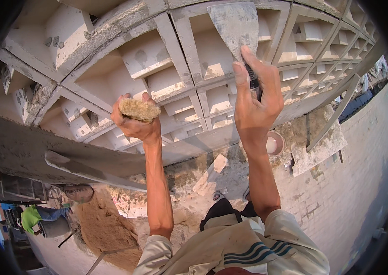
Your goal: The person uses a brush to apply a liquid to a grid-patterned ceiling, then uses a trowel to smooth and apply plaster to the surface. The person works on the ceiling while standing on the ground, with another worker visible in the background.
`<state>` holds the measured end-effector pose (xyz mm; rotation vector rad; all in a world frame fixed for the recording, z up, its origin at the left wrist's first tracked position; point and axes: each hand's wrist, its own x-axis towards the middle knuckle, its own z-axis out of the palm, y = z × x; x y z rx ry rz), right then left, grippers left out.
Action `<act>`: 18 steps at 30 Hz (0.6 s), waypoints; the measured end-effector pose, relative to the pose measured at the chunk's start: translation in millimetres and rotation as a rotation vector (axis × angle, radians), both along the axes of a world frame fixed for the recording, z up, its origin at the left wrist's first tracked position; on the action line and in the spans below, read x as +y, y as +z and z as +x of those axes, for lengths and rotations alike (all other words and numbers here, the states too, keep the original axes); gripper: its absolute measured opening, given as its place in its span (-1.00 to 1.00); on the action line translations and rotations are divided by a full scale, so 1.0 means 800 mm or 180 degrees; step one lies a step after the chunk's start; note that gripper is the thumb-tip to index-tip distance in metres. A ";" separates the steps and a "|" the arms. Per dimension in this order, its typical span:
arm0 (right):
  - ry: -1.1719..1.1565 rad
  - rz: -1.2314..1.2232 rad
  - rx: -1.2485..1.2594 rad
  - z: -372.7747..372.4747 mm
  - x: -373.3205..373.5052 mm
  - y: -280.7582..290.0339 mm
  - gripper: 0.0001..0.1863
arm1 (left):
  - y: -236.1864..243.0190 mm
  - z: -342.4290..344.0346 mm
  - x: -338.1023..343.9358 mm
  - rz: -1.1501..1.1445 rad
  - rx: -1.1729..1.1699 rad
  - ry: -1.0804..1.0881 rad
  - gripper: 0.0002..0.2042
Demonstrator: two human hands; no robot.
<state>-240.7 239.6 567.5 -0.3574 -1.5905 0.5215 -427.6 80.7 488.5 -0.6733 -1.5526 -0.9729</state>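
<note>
At the latticed wall [182,50], left grip [140,130] clasps a bristly pad [139,110], right grip [261,103] a scraper [240,43] behind its blade [235,23].

The worker wore a loose, light beige shirt [194,252], its cloth creased into soft folds across the chest. Both sleeves were short: the left sleeve [154,254] hung wide, and the right sleeve [292,231] looked roomy too, rumpled near its edge. Slanting stripes [249,255] of dark blue-green ran over the right side of the front, broken by a fold. Below the shirt I saw a black garment [225,210], though I couldn't make out its cut. A bit of dull red cloth [240,271] peeped out by the neck. The forearms were lean and bare, as were the left hand [136,126] and right hand [260,94].
</note>
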 end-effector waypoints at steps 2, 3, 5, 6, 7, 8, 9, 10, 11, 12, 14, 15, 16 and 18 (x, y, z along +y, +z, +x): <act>0.0089 0.0079 0.0254 -0.009 0.007 0.008 -0.66 | 0.000 -0.002 0.002 0.0007 -0.0007 0.0011 -0.35; 0.0129 0.0103 0.0372 -0.011 0.009 0.009 -0.64 | 0.000 -0.004 0.002 0.0005 0.0010 0.0009 -0.36; -0.0002 0.0140 0.0216 -0.005 0.008 0.003 -0.64 | -0.001 -0.002 0.002 0.0028 -0.0004 -0.0053 -0.37; -0.0061 0.0176 0.0151 -0.004 0.008 0.002 -0.64 | -0.001 -0.003 0.004 0.0071 -0.0023 -0.0107 -0.37; -0.0023 0.0070 0.0148 -0.001 0.009 0.003 -0.66 | -0.001 -0.003 0.006 0.0113 -0.0042 -0.0160 -0.38; 0.0016 -0.0036 0.0146 0.002 0.009 0.005 -0.69 | 0.000 -0.004 0.006 0.0094 -0.0021 -0.0139 -0.38; 0.0052 -0.0147 0.0128 0.006 0.010 0.006 -0.72 | -0.001 -0.002 0.006 0.0069 -0.0015 -0.0120 -0.38; 0.0038 -0.0088 0.0103 0.007 0.011 0.004 -0.72 | -0.001 -0.001 0.005 0.0043 -0.0010 -0.0101 -0.38; 0.0024 -0.0030 0.0077 0.007 0.013 0.003 -0.72 | -0.002 -0.001 0.003 0.0050 0.0003 -0.0089 -0.36; 0.0007 0.0049 0.0064 0.006 0.017 0.004 -0.72 | -0.002 -0.003 0.003 0.0078 0.0028 -0.0079 -0.35; -0.0024 0.0141 0.0336 0.001 0.029 0.001 -0.68 | 0.001 -0.005 0.006 0.0095 0.0069 -0.0051 -0.33; -0.0031 0.0158 0.0399 0.002 0.031 0.000 -0.67 | 0.001 -0.003 0.006 0.0065 0.0076 -0.0024 -0.32; -0.0035 0.0181 0.0468 0.001 0.033 0.000 -0.65 | 0.001 -0.002 0.005 0.0035 0.0083 0.0003 -0.32; -0.0057 0.0222 0.0473 0.000 0.032 0.007 -0.65 | -0.002 -0.006 0.005 0.0097 0.0092 0.0011 -0.33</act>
